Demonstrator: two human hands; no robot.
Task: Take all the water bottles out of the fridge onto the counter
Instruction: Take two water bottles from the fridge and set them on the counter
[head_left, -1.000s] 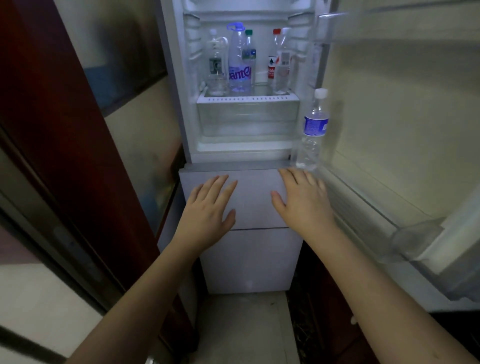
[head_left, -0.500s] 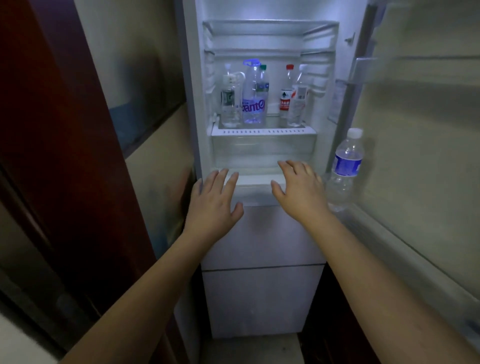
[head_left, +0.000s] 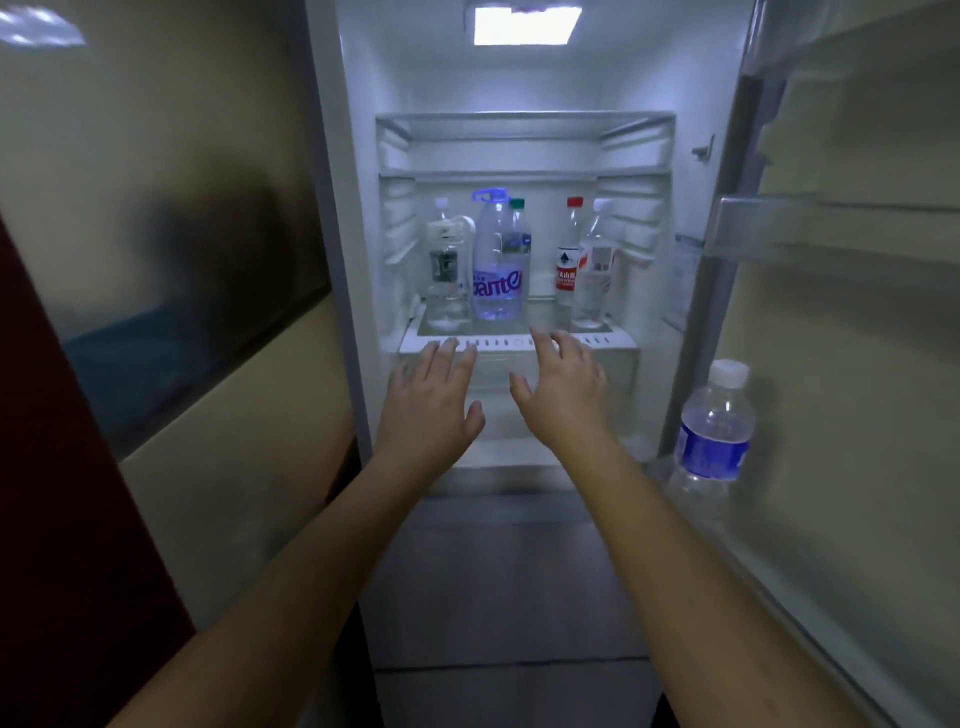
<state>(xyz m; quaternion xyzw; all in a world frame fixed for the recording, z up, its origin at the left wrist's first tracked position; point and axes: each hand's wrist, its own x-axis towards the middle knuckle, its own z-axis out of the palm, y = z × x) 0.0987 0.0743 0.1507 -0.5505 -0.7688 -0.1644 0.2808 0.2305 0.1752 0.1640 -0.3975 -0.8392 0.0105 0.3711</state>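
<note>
Nothing is out yet: five water bottles (head_left: 496, 260) stand on the fridge shelf (head_left: 519, 344) at twelve o'clock, a sixth bottle (head_left: 714, 431) in the door at three. My left hand (head_left: 428, 400) and right hand (head_left: 563, 389) reach in spread, holding nothing.

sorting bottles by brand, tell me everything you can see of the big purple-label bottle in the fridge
The big bottle looks like clear plastic, with a purple carry handle on top and a purple label in large white letters. It stands upright on the fridge shelf, the tallest there, partly hiding a green-capped bottle behind it. No hand touches it.
</note>
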